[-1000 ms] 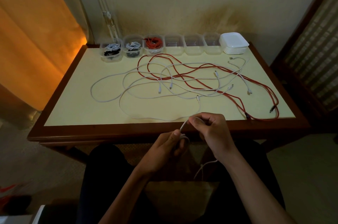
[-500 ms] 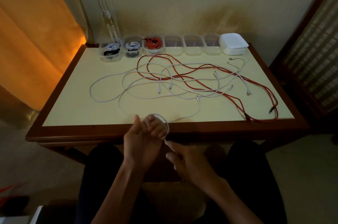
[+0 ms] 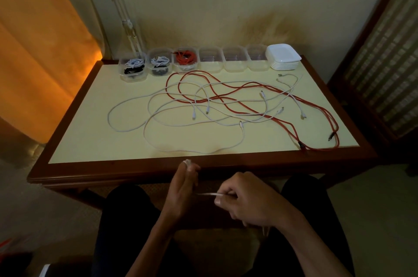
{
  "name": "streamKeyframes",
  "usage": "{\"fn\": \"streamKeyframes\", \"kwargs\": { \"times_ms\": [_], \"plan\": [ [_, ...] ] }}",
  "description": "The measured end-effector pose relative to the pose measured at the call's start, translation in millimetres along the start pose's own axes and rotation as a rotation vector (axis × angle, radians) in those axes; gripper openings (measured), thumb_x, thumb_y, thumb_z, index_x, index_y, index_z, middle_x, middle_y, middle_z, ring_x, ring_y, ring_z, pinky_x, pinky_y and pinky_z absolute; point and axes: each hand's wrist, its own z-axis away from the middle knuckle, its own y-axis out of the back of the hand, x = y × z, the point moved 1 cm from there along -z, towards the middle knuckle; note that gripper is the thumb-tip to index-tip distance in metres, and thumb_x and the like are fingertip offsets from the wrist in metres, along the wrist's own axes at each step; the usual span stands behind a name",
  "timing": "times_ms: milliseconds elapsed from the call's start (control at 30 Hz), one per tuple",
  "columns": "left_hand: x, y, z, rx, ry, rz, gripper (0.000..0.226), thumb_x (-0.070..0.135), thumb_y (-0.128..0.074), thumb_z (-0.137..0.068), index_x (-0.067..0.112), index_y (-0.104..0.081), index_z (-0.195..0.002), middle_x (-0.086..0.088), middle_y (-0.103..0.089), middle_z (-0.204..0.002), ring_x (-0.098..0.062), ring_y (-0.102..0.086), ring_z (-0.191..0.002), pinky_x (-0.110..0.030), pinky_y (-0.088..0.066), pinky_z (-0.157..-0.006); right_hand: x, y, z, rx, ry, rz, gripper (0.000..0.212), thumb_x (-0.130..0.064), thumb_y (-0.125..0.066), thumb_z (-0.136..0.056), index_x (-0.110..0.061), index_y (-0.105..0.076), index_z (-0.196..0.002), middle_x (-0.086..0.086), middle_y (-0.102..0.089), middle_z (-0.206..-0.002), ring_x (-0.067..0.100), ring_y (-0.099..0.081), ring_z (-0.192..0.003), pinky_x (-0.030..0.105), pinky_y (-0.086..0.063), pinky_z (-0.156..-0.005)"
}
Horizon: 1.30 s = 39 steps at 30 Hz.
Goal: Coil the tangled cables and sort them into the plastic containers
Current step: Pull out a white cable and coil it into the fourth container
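Observation:
Below the table's front edge, my left hand (image 3: pixel 184 188) holds a small coil of white cable (image 3: pixel 188 162) wound around its fingers. My right hand (image 3: pixel 246 197) pinches the taut free end of the same white cable (image 3: pixel 208 194) just right of the left hand. On the table lies a tangle of white cables (image 3: pixel 194 116) and red cables (image 3: pixel 294 116). Several clear plastic containers line the back edge: the leftmost container (image 3: pixel 132 68) and its neighbour (image 3: pixel 159 64) hold white and black coils, and a third container (image 3: pixel 186 59) holds a red coil.
Three empty clear containers (image 3: pixel 234 60) stand to the right of the filled ones, then a stack of white lids (image 3: pixel 283 57). The table has a dark wooden rim (image 3: pixel 135 170). An orange curtain hangs at the left, and my legs are under the table.
My left hand kept the white coil and turned edge-on; the loop now shows only at its fingertips. My right hand moved right and up, drawing the cable's free end taut.

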Motion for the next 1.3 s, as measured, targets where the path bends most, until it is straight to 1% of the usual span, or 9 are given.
{"fn": "streamKeyframes", "kwargs": {
  "times_ms": [133,267,533,667,867,1000,1100,1200,1300],
  "plan": [
    [9,-12,5,-0.171,-0.017,-0.056,0.043,0.037,-0.034,-0.101,0.003,-0.058,-0.087,-0.007,-0.052,-0.074,-0.023,-0.050,-0.066,-0.031,-0.041,-0.059,-7,14,2,0.073,0.085,-0.315,0.026,-0.021,-0.059,-0.097,-0.005,-0.072,-0.083,0.005,-0.064,-0.059,0.015,-0.048,-0.041,0.020,-0.039,-0.044],
    [23,-21,11,-0.301,0.080,0.105,0.053,0.039,-0.032,-0.099,-0.004,-0.057,-0.081,-0.001,-0.046,-0.063,-0.014,-0.041,-0.056,-0.023,-0.035,-0.053,1,28,-3,0.209,0.062,-0.560,0.026,-0.015,-0.060,-0.096,0.005,-0.070,-0.082,0.019,-0.055,-0.059,0.023,-0.038,-0.046,0.024,-0.028,-0.040],
    [25,-28,14,-0.412,0.191,0.195,0.050,0.042,-0.034,-0.099,0.007,-0.059,-0.073,0.002,-0.044,-0.054,-0.013,-0.038,-0.047,-0.023,-0.033,-0.051,18,26,-20,0.389,-0.050,-0.789,0.023,-0.006,-0.056,-0.097,0.003,-0.071,-0.081,0.011,-0.054,-0.057,0.016,-0.034,-0.047,0.019,-0.023,-0.041],
    [26,-30,15,-0.451,0.196,0.358,0.049,0.036,-0.033,-0.102,0.010,-0.043,-0.061,-0.004,-0.030,-0.054,-0.018,-0.022,-0.046,-0.032,-0.020,-0.048,22,22,-23,0.399,-0.046,-0.829,0.023,-0.007,-0.056,-0.097,0.003,-0.071,-0.082,0.010,-0.055,-0.057,0.015,-0.036,-0.048,0.021,-0.022,-0.042],
    [36,-31,12,-0.306,0.328,0.516,0.044,0.036,-0.041,-0.094,0.018,-0.034,-0.054,0.004,-0.022,-0.047,-0.009,-0.014,-0.040,-0.019,-0.018,-0.041,30,12,-31,0.418,-0.066,-0.844,0.022,-0.010,-0.057,-0.097,-0.001,-0.073,-0.083,0.007,-0.057,-0.058,0.014,-0.040,-0.048,0.019,-0.026,-0.042],
    [48,-29,4,-0.118,0.524,1.013,0.044,0.036,-0.042,-0.090,0.018,-0.041,-0.050,0.007,-0.022,-0.042,-0.005,-0.018,-0.034,-0.023,-0.010,-0.040,33,1,-30,0.310,0.001,-0.812,0.022,-0.014,-0.057,-0.097,-0.009,-0.077,-0.089,0.006,-0.060,-0.061,0.013,-0.040,-0.044,0.020,-0.031,-0.041],
    [51,-17,-10,0.097,0.434,1.345,0.039,0.034,-0.036,-0.098,0.016,-0.046,-0.065,0.006,-0.031,-0.053,-0.007,-0.028,-0.044,-0.021,-0.028,-0.047,38,-14,-25,0.178,-0.067,-0.686,0.022,-0.020,-0.056,-0.099,-0.007,-0.075,-0.101,0.006,-0.066,-0.065,0.015,-0.046,-0.040,0.019,-0.035,-0.042],
    [47,6,-26,0.282,0.333,1.217,0.029,0.024,-0.033,-0.101,0.014,-0.046,-0.078,0.003,-0.042,-0.065,-0.011,-0.044,-0.058,-0.025,-0.037,-0.068,40,-23,-14,-0.047,-0.118,-0.517,0.037,-0.026,-0.055,-0.100,0.008,-0.066,-0.109,0.006,-0.067,-0.067,0.010,-0.054,-0.043,0.017,-0.039,-0.045],
    [38,10,-30,0.347,0.264,0.765,0.021,0.012,-0.034,-0.102,0.010,-0.049,-0.086,-0.001,-0.045,-0.068,-0.015,-0.046,-0.065,-0.030,-0.039,-0.070,32,-21,-7,-0.104,-0.084,-0.467,0.029,-0.025,-0.057,-0.098,-0.002,-0.067,-0.113,0.000,-0.065,-0.066,0.008,-0.057,-0.049,0.016,-0.044,-0.050]
  ]
}}
